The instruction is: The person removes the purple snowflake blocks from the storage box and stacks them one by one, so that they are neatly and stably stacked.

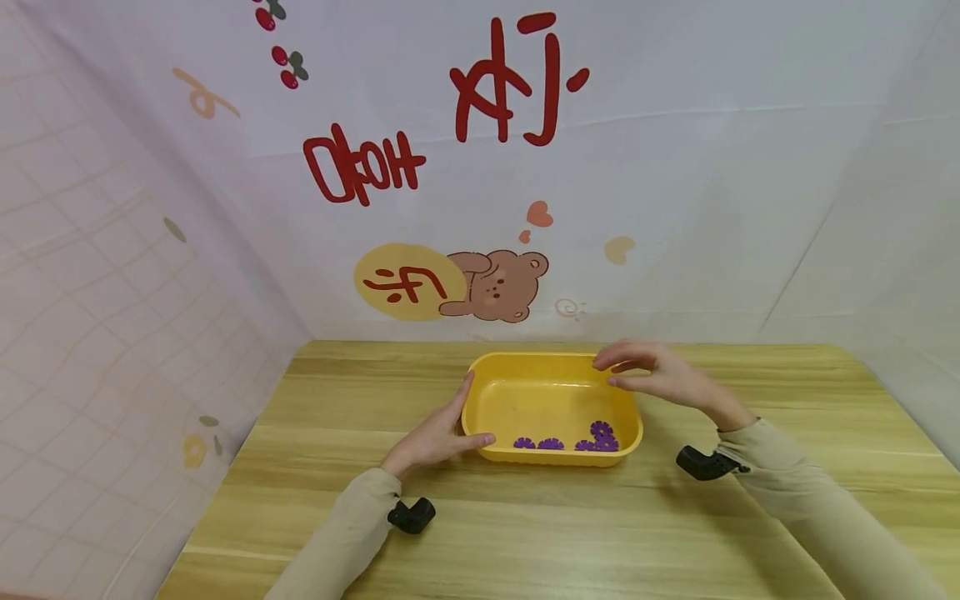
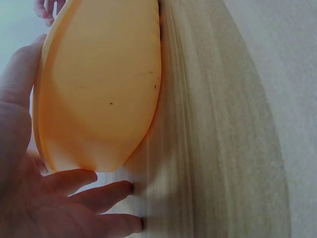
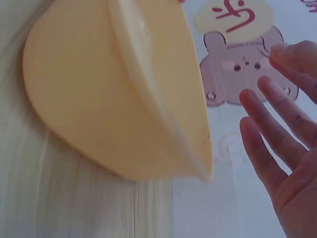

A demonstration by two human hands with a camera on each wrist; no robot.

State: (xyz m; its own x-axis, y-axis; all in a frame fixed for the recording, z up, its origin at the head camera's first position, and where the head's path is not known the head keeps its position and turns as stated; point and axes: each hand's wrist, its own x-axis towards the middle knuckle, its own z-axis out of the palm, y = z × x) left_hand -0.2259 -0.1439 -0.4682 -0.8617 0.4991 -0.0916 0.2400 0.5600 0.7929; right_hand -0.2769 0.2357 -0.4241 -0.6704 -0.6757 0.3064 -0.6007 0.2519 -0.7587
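Note:
A yellow plastic basin (image 1: 517, 457) with rounded corners stands on the wooden table. Several purple snowflake-shaped building discs (image 1: 602, 432) lie in it along the near side, mostly toward the right; the near wall partly hides them. My left hand (image 1: 433, 435) holds the basin's left end, thumb over the near rim and fingers along the outer side. In the left wrist view its fingers (image 2: 101, 197) spread beneath the basin's end. My right hand (image 1: 663, 379) hovers by the far right corner, fingers spread and slightly bent, holding nothing; the right wrist view shows it apart from the rim.
Wood-grain table (image 1: 510, 533) surrounds the basin. Behind it hangs a white cloth (image 1: 690, 208) printed with red characters and a bear (image 1: 504, 286); more cloth drapes at the left and right. A black device (image 1: 705, 463) is strapped to the right wrist, another (image 1: 412, 516) to the left.

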